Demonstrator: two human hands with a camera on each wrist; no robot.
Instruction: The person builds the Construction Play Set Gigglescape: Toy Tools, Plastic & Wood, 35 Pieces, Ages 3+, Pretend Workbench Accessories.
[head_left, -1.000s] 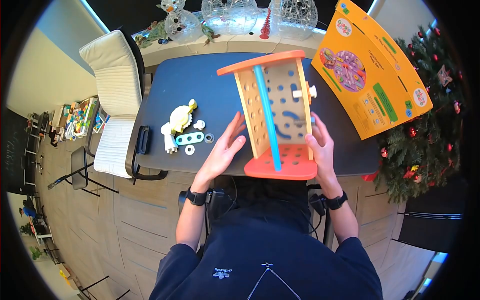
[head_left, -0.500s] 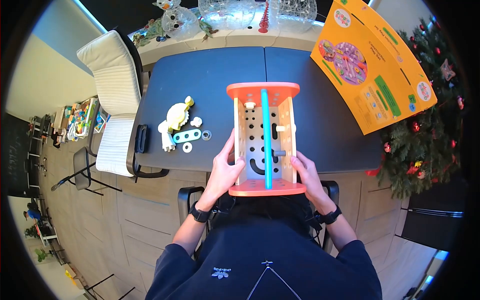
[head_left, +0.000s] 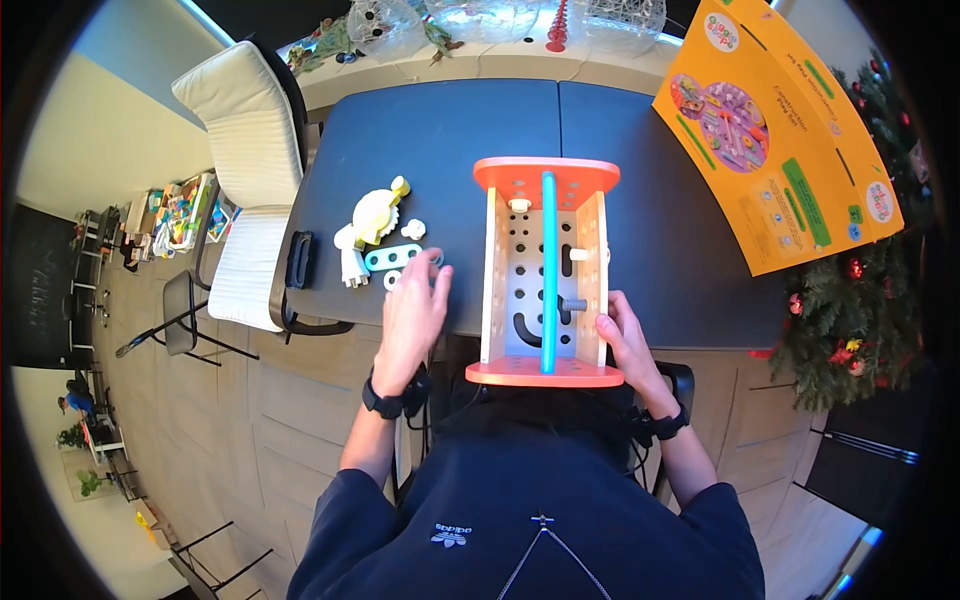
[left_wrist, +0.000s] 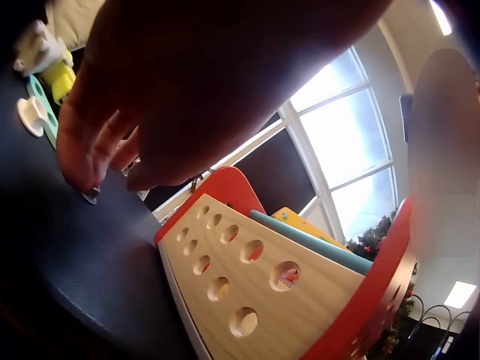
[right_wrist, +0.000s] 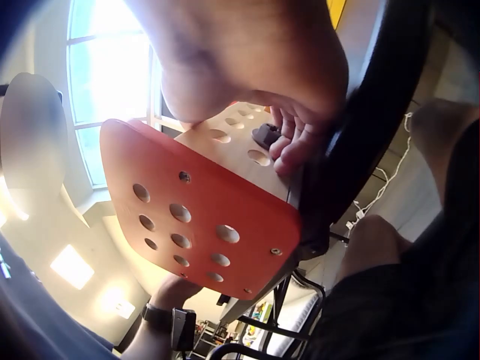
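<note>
A wooden toy toolbox (head_left: 595,230) with red end panels and a blue handle bar stands at the table's front edge. My right hand (head_left: 628,338) grips its right side, thumb over the top edge. A grey toy bolt (head_left: 573,305) goes through that side; my fingers curl against its dark head (right_wrist: 265,135) outside. My left hand (head_left: 412,312) is off the box, fingers bent loosely down to the table. Its fingertips are right at a small grey ring (left_wrist: 91,196), partly hidden by them. Beside it lie a white ring (head_left: 392,281) and a teal strip (head_left: 391,258) with holes.
Yellow toy parts (head_left: 376,216), a white toy piece (head_left: 353,262) and a small white knob (head_left: 413,230) lie on the left of the table (head_left: 440,130). A big orange box (head_left: 790,140) stands at the right, near a decorated tree (head_left: 850,335). A white chair (head_left: 245,180) is at the left.
The toolbox, earlier tilted in front of me, has come down upright at the table edge. My left hand has left its side and moved left to the small parts. My right hand stays on it.
</note>
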